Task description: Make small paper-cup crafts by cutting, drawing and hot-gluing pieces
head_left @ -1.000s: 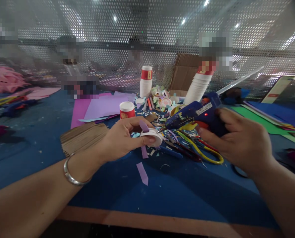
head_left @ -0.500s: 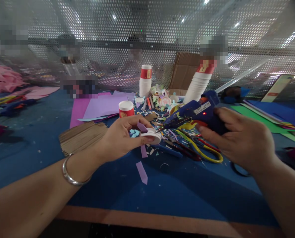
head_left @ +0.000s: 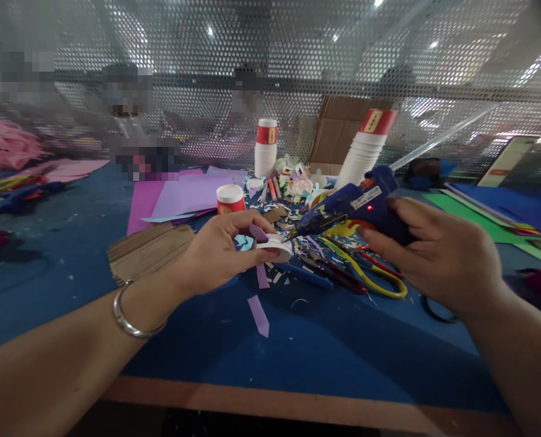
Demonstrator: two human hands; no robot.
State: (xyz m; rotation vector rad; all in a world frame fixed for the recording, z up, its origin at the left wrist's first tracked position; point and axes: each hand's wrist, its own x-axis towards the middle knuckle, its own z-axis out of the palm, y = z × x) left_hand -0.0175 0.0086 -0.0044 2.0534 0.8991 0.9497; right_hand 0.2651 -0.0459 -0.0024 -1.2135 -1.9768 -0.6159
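Since a second ago the glue gun (head_left: pixel 359 203) has lifted a little and its nozzle tip now sits just off the right edge of the white paper ring (head_left: pixel 275 247); earlier it was pressed closer in. The ring itself has barely shifted, only drifting slightly left and up with the hand. My read: the gluing touch at that spot is being eased off, or the tip is being re-aimed at the ring's rim.

Left hand (head_left: pixel 218 255): fingers pinched firmly around the ring, thumb on top, index finger beneath. A purple paper strip (head_left: pixel 258 233) sticks up from the ring's left side and hangs down below it.

Right hand (head_left: pixel 438 255): wrapped around the glue gun's handle, finger at the trigger, red lamp lit on the body.

The ring looks like a shallow cut-off cup rim, white, flat-sided, held roughly level above the blue table (head_left: pixel 325 346).

Around the ring: a loose purple strip (head_left: pixel 258 315) lies on the table just below it; yellow-handled scissors (head_left: pixel 370 276) to its right, under the gun; a small red-and-white cup (head_left: pixel 230 199) behind and left of it; a bundle of wooden sticks (head_left: pixel 150 249) well to its left; paper scraps scattered behind it.
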